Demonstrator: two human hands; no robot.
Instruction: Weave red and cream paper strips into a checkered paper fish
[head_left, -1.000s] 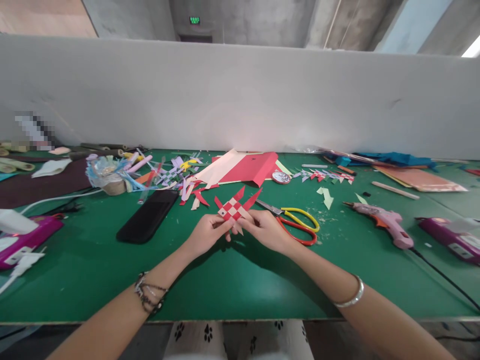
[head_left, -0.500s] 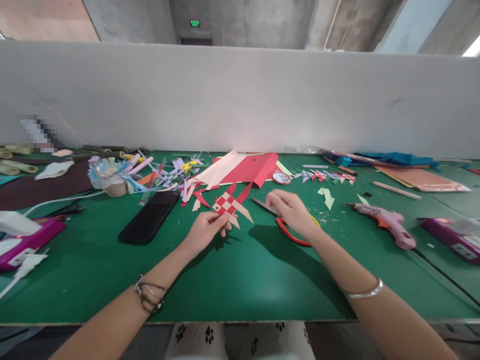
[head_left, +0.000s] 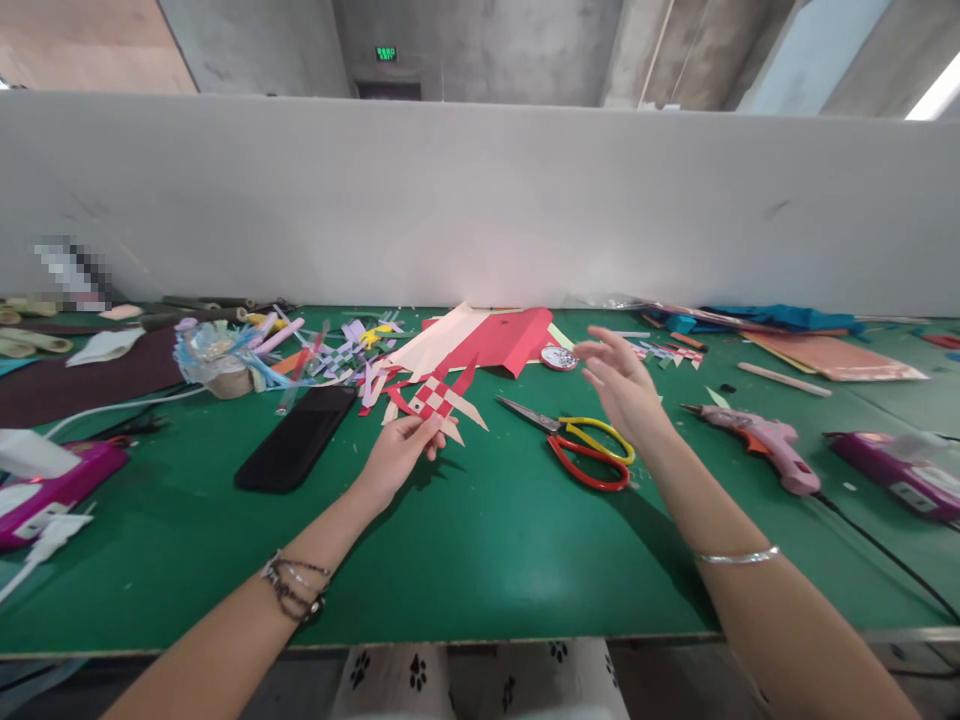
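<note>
Pinched in my left hand (head_left: 403, 452) is a woven paper fish (head_left: 435, 398), checkered red and cream, with pointed strips for fins and tail. My right hand (head_left: 619, 385) is raised with its fingers apart and holds nothing. Below and to its left, scissors (head_left: 589, 452) with one red and one yellow handle lie on the green table, blades pointing to the far left. Just beyond my right fingertips sits a small round container (head_left: 559, 358) with tiny pieces in it. Red and cream paper sheets (head_left: 517, 340) lie behind the fish.
A black phone-shaped pouch (head_left: 296, 440) lies left of my left hand. Paper strips and woven scraps (head_left: 349, 352) cover the back. To the right are a pink glue gun (head_left: 765, 440) with a cord and a purple power strip (head_left: 896, 475); another power strip (head_left: 64, 490) stands left.
My right hand has lifted off the scissors and moved right and away from me, its fingers opening. My left hand still holds the fish, slightly further left.
</note>
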